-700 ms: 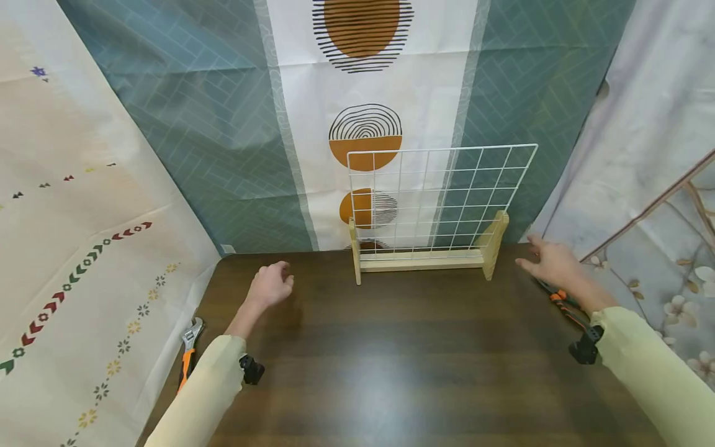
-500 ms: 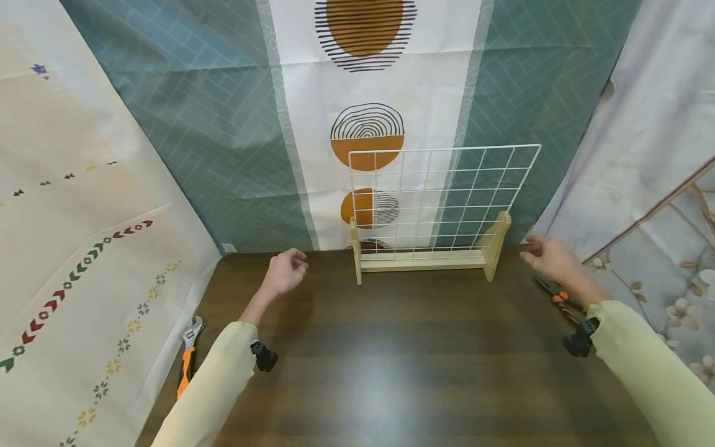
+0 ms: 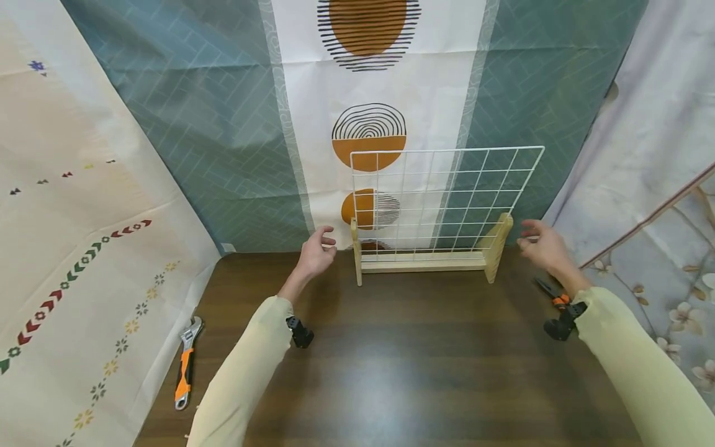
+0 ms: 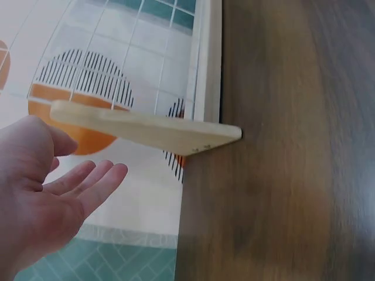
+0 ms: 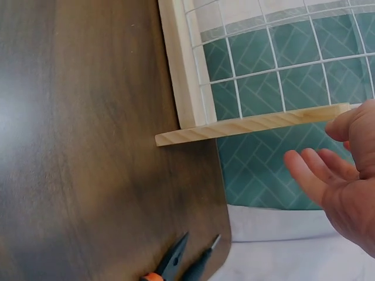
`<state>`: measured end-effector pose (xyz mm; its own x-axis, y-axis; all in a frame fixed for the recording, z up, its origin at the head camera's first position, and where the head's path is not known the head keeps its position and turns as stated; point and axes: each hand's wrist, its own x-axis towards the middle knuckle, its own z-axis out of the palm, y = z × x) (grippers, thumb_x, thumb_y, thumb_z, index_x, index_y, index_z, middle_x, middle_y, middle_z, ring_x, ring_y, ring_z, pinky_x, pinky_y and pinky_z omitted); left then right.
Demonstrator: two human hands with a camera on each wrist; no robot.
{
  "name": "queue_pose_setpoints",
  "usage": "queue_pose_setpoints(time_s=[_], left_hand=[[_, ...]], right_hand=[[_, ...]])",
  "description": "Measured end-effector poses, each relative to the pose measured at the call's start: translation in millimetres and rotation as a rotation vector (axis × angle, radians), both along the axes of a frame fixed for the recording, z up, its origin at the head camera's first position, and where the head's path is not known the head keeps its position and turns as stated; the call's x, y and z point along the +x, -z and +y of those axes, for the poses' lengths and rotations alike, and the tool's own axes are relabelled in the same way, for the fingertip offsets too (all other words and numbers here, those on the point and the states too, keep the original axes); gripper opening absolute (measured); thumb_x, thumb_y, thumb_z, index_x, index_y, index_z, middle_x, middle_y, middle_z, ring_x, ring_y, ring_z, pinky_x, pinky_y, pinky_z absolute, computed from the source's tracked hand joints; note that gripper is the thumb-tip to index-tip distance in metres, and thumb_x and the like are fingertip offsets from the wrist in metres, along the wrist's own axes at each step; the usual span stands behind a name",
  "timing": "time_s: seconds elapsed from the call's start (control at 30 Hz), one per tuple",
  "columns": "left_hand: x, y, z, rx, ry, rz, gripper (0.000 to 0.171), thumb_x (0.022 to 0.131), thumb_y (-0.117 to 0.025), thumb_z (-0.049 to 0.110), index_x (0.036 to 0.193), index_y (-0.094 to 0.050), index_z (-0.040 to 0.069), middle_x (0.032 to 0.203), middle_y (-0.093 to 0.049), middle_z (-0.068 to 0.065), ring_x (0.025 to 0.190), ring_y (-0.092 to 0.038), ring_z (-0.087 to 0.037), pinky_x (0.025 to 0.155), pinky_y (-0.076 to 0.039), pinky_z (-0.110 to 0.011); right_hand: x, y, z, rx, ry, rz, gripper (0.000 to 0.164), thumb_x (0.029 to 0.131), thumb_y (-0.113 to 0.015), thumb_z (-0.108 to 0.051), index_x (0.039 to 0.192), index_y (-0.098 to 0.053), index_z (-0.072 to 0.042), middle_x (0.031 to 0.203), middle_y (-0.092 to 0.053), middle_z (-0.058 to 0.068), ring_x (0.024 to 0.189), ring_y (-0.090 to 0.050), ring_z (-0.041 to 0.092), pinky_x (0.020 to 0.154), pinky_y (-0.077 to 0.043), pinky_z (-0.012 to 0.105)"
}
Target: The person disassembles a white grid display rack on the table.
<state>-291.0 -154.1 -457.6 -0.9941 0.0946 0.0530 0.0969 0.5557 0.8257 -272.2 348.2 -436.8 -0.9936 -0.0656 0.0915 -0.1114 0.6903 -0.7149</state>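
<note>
White wire rack (image 3: 445,208), right of centre: already upright | my left hand (image 3: 318,253), right hand (image 3: 545,246): flanking it, fingers relaxed, empty | grip: not yet made

White wire grid (image 3: 447,208) in a pale wood stand, upright, just R of ctr in the head pic, mid-ht, nr the back edge of the dark tabletop (image 3: 424,347). Grid = thin wires, rect. mesh, top bar approx. horiz. Stand = low horiz. bar (image 3: 422,265) btwn two end pcs: L one (image 3: 357,253) w/ 2 small dark spots nr its foot (L wrist view), R one (image 3: 497,248) w/ striped grain. L hand (image 3: 316,254) nr the L end pc, R hand (image 3: 544,247) nr the R one, both w/ a gap in the head pic, fingers loosely bent.
</note>
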Motion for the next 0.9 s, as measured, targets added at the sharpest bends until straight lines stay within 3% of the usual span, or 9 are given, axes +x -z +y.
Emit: queue_pose_setpoints(time_s=[0.27, 0.57, 0.63, 0.7, 0.8, 0.9], left_hand=[[-12.6, -4.7, 22.4, -0.003, 0.018, 0.021, 0.053, 0.093, -0.057, 0.000, 0.144, -0.045, 0.002, 0.124, -0.061, -0.024, 0.109, -0.065, -0.035, 0.086, -0.054, -0.042], [-20.0, -5.7, 31.7, -0.025, 0.006, 0.014, 0.059, 0.093, -0.056, -0.001, 0.149, -0.039, 0.004, 0.132, -0.054, -0.026, 0.115, -0.060, -0.037, 0.094, -0.049, -0.044], [-22.2, -5.8, 33.0, -0.021, 0.008, 0.018, 0.058, 0.093, -0.055, -0.001, 0.149, -0.039, 0.004, 0.132, -0.053, -0.025, 0.115, -0.060, -0.037, 0.095, -0.048, -0.044], [-24.2, -6.1, 33.7, -0.014, 0.005, 0.029, 0.057, 0.093, -0.054, -0.002, 0.148, -0.040, 0.004, 0.131, -0.053, -0.025, 0.114, -0.060, -0.036, 0.095, -0.048, -0.044], [-26.5, -5.0, 35.9, -0.010, -0.005, 0.038, 0.055, 0.093, -0.053, -0.003, 0.146, -0.041, 0.004, 0.131, -0.054, -0.025, 0.112, -0.062, -0.035, 0.094, -0.049, -0.043], [-26.6, -3.3, 38.0, -0.002, -0.012, 0.041, 0.055, 0.092, -0.052, -0.006, 0.145, -0.043, 0.004, 0.132, -0.055, -0.025, 0.113, -0.062, -0.035, 0.093, -0.050, -0.043]], right_hand=[[-7.8, -4.9, -2.8, -0.044, 0.028, -0.059, 0.055, 0.098, -0.051, -0.004, 0.146, -0.030, 0.015, 0.131, -0.043, 0.043, 0.086, -0.069, 0.035, 0.063, -0.052, 0.020], [-14.6, 0.3, -7.5, -0.084, 0.030, -0.083, 0.056, 0.099, -0.049, -0.001, 0.148, -0.025, 0.015, 0.135, -0.038, 0.044, 0.104, -0.057, 0.049, 0.065, -0.055, 0.023], [-16.3, 0.9, -7.2, -0.086, 0.033, -0.072, 0.055, 0.099, -0.047, 0.000, 0.147, -0.026, 0.015, 0.135, -0.038, 0.044, 0.097, -0.061, 0.042, 0.064, -0.054, 0.022], [-18.7, 0.7, -7.3, -0.093, 0.036, -0.050, 0.054, 0.099, -0.046, 0.000, 0.147, -0.027, 0.015, 0.133, -0.039, 0.044, 0.085, -0.066, 0.026, 0.063, -0.054, 0.021], [-21.5, 0.9, -8.4, -0.129, 0.042, -0.021, 0.053, 0.098, -0.045, 0.002, 0.146, -0.028, 0.015, 0.132, -0.041, 0.044, 0.069, -0.062, 0.003, 0.061, -0.053, 0.019], [-23.5, 2.9, -11.1, -0.174, 0.044, -0.016, 0.053, 0.097, -0.045, 0.003, 0.146, -0.028, 0.015, 0.132, -0.040, 0.044, 0.065, -0.058, -0.005, 0.061, -0.053, 0.018]])
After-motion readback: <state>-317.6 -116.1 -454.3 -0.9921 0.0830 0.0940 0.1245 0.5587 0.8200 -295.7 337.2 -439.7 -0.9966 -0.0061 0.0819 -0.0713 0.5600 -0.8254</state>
